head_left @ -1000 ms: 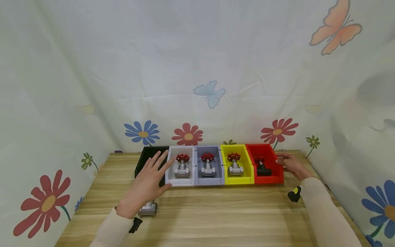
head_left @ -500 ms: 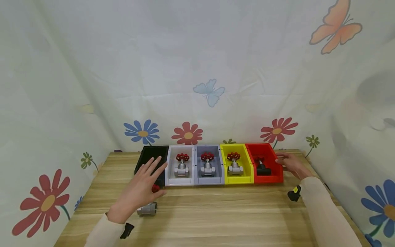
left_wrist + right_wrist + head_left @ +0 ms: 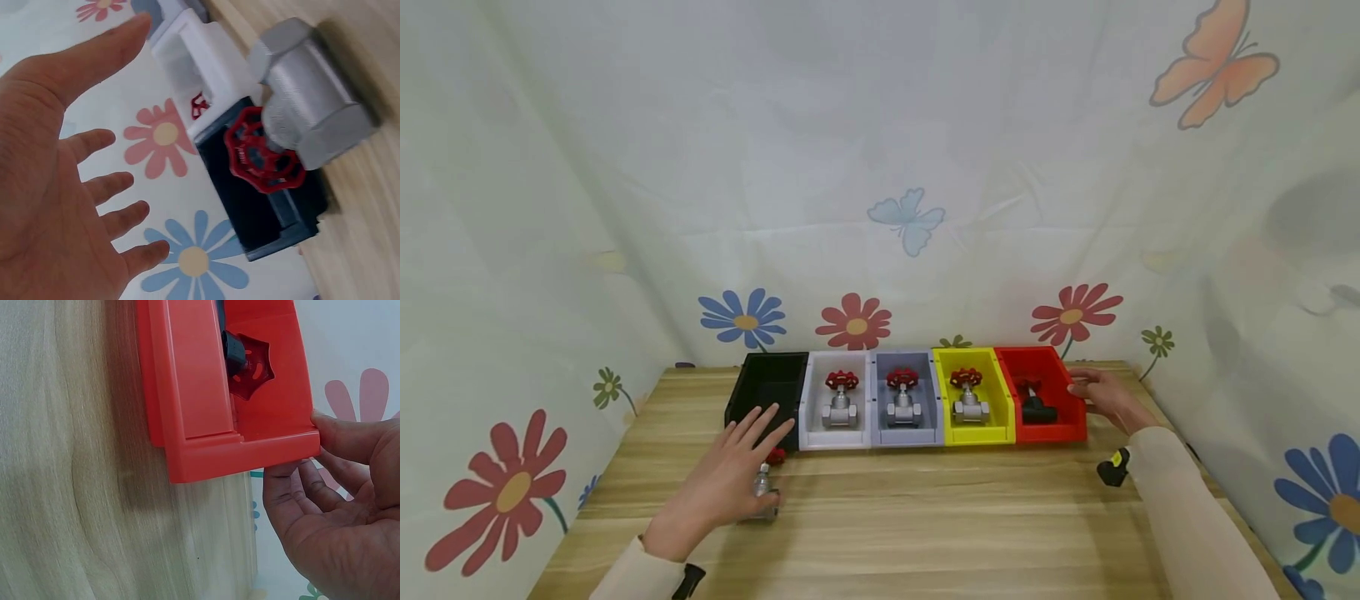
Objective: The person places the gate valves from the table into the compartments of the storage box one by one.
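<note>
My left hand (image 3: 726,483) hovers with fingers spread over a silver gate valve (image 3: 315,94) with a red handwheel (image 3: 262,156). The valve stands on the table in front of the black bin (image 3: 234,200), partly covered by the hand in the head view. In the left wrist view the palm is bare and apart from the valve. My right hand (image 3: 1108,398) holds the side wall of the red bin (image 3: 200,375), thumb at the rim and fingers against the outside. Inside that bin lies a black valve (image 3: 1037,408) with a dark red handwheel.
Between the black and red bins, in one row, stand a white bin (image 3: 814,417), a grey-lavender bin (image 3: 880,417) and a yellow bin (image 3: 1000,400), each with a silver red-wheeled valve. Behind the wooden table (image 3: 925,517) hangs a flowered curtain (image 3: 775,167).
My left hand has drawn back from the black bin toward the lower left, uncovering more of the bin and the valve's red handwheel. The right hand stays at the red bin.
</note>
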### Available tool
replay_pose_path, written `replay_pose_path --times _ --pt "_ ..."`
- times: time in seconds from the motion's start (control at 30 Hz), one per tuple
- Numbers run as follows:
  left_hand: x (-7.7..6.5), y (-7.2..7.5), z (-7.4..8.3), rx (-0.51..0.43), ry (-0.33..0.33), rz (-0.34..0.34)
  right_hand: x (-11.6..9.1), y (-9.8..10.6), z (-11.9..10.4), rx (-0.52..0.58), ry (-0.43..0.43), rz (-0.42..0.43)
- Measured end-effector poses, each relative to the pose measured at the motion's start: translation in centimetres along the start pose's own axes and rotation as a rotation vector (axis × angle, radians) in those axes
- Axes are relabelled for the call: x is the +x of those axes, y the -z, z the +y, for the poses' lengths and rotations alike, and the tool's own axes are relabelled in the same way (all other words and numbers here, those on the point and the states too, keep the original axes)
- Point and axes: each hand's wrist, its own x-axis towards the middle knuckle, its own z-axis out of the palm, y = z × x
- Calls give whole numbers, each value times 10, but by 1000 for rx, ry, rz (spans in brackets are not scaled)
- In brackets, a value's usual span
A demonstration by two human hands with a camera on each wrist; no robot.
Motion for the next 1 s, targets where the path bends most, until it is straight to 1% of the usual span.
replay_pose_path --times 0.2,0.4,0.53,0.77,0.83,1.0 --pt "-4 -8 -3 -52 44 -65 -1 0 -1 1 -3 0" --pt "-6 -19 -10 -52 68 -96 0 0 -1 8 -4 -3" --pt "-6 -28 -15 -66 73 -112 0 0 -3 12 -14 -2" --pt "-8 -44 -24 -101 47 -123 0 0 -2 1 -18 1" --pt "-8 -47 -26 -113 49 -132 1 0 -2 6 -23 -1" --pt "-7 -52 -28 -128 87 -174 1 0 -1 8 -26 -5"
